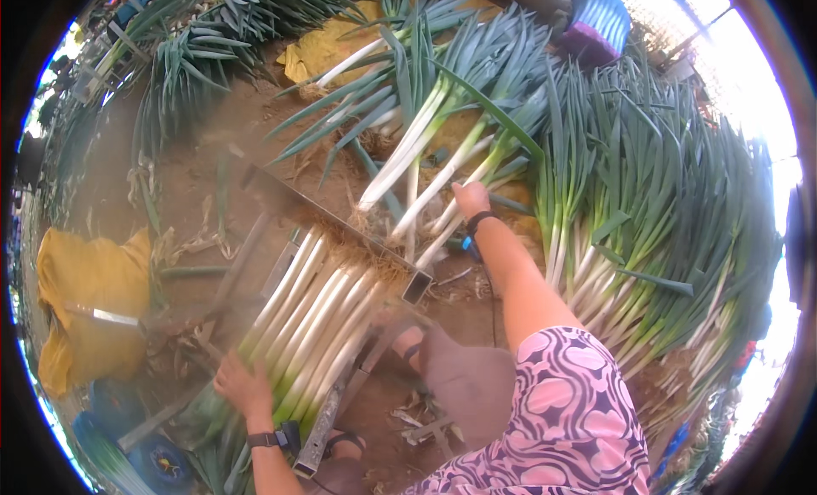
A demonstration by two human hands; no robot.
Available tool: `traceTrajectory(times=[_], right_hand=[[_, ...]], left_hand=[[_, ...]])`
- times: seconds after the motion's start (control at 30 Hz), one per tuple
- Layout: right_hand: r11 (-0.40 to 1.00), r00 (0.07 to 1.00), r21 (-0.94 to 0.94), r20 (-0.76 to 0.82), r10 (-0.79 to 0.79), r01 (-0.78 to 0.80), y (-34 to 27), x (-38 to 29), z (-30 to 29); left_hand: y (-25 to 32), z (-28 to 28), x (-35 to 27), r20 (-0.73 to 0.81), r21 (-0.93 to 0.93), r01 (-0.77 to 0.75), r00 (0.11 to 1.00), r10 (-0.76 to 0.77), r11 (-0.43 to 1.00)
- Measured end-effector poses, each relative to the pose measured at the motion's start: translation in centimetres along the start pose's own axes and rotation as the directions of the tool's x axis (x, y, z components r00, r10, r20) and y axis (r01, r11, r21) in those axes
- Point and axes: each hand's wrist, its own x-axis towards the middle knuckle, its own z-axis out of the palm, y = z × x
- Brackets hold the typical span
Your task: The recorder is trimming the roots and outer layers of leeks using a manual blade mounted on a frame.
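Observation:
A row of long scallions point(325, 316) lies side by side in a metal frame point(329, 425), white shanks upward in the picture and roots against a square metal bar point(341, 227). My left hand point(246, 386) rests on their green part at the left side; its fingertips are partly blurred, so I cannot tell whether it grips. Beyond the bar, my right hand point(471, 199) is closed around a single scallion point(439, 245) whose root end points down towards the bar. Several loose scallions point(415, 140) lie next to that hand, leaves pointing away from me.
A large heap of scallions point(625, 239) covers the right side. More scallions point(198, 54) hang at the upper left. A yellow sack point(96, 303) and a blue stool point(159, 460) stand at left; bundled blue-and-purple material point(593, 26) is at the back. Soil and scraps cover the ground.

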Motion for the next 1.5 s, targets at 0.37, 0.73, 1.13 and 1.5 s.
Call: traceTrajectory(times=[0.37,0.73,1.13,1.5], right_hand=[[0.848,0.985,0.517,0.172,0.028,-0.114,5.0,-8.2,-5.6],[0.819,0.986,0.559,-0.011,0.164,-0.129,10.9,-6.3,-15.2],[0.184,0.930,0.954,0.278,-0.241,-0.237,5.4,-19.2,-16.0],[0.260,0.971,0.950,0.210,-0.113,-0.175,6.1,-12.9,-14.4]], left_hand=[[0.5,0.2,-0.3,-0.001,0.042,-0.004,1.000,0.004,0.999],[1.0,2.6,-0.1,-0.062,0.086,-0.057,0.996,0.062,0.995],[-0.3,1.0,-1.1,-0.043,0.091,0.022,0.999,-0.018,0.996],[-0.1,1.6,-0.7,-0.062,0.112,0.004,0.998,0.003,0.994]])
